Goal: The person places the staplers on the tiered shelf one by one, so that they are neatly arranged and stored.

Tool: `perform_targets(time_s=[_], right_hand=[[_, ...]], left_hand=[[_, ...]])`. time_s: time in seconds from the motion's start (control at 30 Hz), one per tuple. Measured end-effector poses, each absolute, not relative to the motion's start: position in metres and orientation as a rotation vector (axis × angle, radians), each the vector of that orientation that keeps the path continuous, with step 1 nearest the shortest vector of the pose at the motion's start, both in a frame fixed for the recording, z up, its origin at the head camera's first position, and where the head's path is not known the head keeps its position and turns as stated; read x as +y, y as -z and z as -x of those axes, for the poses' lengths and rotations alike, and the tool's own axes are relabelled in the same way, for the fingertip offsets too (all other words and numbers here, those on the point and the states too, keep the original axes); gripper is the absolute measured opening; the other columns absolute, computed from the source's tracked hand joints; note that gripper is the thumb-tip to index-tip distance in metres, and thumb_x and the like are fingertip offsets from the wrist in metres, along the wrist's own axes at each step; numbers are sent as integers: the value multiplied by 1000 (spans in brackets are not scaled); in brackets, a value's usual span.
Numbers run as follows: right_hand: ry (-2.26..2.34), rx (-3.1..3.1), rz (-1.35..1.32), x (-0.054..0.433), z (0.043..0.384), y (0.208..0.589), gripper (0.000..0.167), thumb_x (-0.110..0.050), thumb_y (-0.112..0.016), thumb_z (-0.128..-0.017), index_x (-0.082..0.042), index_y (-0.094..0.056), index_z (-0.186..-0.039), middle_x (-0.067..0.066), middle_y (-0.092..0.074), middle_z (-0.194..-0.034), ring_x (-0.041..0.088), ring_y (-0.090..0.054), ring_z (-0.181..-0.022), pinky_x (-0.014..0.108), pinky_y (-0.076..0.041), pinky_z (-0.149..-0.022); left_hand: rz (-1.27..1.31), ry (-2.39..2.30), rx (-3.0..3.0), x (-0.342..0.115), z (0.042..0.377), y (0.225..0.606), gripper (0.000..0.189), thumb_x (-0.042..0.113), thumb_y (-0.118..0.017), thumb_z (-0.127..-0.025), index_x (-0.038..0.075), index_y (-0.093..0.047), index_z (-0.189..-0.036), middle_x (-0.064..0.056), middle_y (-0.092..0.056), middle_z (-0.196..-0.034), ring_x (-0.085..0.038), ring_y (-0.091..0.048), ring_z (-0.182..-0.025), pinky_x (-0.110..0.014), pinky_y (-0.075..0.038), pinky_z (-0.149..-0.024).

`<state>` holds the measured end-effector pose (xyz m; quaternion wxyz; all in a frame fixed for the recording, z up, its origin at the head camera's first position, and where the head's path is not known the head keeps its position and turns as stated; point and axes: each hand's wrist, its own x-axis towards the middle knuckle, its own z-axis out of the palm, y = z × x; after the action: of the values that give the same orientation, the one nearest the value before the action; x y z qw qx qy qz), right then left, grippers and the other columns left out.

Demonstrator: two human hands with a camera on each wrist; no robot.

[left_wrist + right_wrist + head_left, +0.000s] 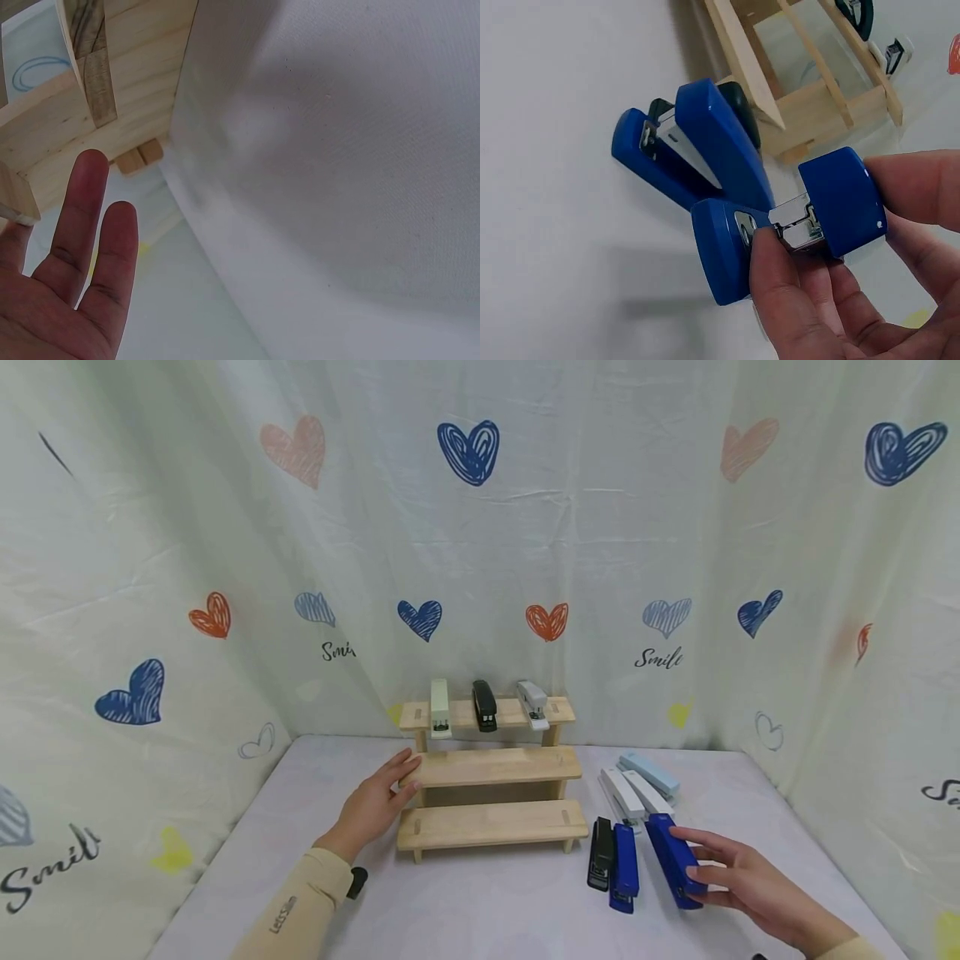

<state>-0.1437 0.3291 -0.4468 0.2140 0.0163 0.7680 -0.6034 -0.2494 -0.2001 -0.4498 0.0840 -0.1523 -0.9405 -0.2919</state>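
My right hand (pixel 750 885) grips a blue stapler (pixel 672 860) at the right of the table. Up close in the right wrist view, the fingers sit around the front end of this stapler (pixel 847 202), whose arm and base stand apart. Beside it lie another blue stapler (pixel 624 868) and a black stapler (pixel 601 853). My left hand (pixel 375 806) touches the left end of a three-step wooden rack (pixel 495 767) at its middle shelf. Two of its fingers (pixel 120 255) are extended in the left wrist view.
On the rack's top shelf stand a pale green stapler (pixel 439 708), a black stapler (pixel 484 705) and a grey-white stapler (pixel 533 703). Two white staplers (pixel 622 793) and a light blue stapler (pixel 649 774) lie behind the blue ones. A heart-patterned curtain (pixel 480 552) surrounds the table.
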Motion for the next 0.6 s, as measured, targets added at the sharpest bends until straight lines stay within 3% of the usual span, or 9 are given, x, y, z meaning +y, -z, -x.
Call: perform_targets(time_s=[0.27, 0.6], right_hand=[[1689, 2121, 64, 320, 151, 430, 61, -18, -58, -103, 2, -31, -153, 42, -13, -152, 33, -54, -119, 52, -51, -91], [1718, 2128, 93, 286, 169, 407, 65, -19, -63, -100, -1, -32, -155, 39, -17, -153, 35, -54, -119, 52, -52, -91]], left_hand=[[445, 887, -2808, -201, 250, 452, 51, 33, -60, -102, 14, -51, -149, -3, -37, -158, -26, -65, -105, -44, -53, -80], [447, 902, -2810, -201, 249, 451, 52, 33, -60, -102, 15, -50, -149, -3, -36, -158, -26, -65, -105, -43, -53, -79]])
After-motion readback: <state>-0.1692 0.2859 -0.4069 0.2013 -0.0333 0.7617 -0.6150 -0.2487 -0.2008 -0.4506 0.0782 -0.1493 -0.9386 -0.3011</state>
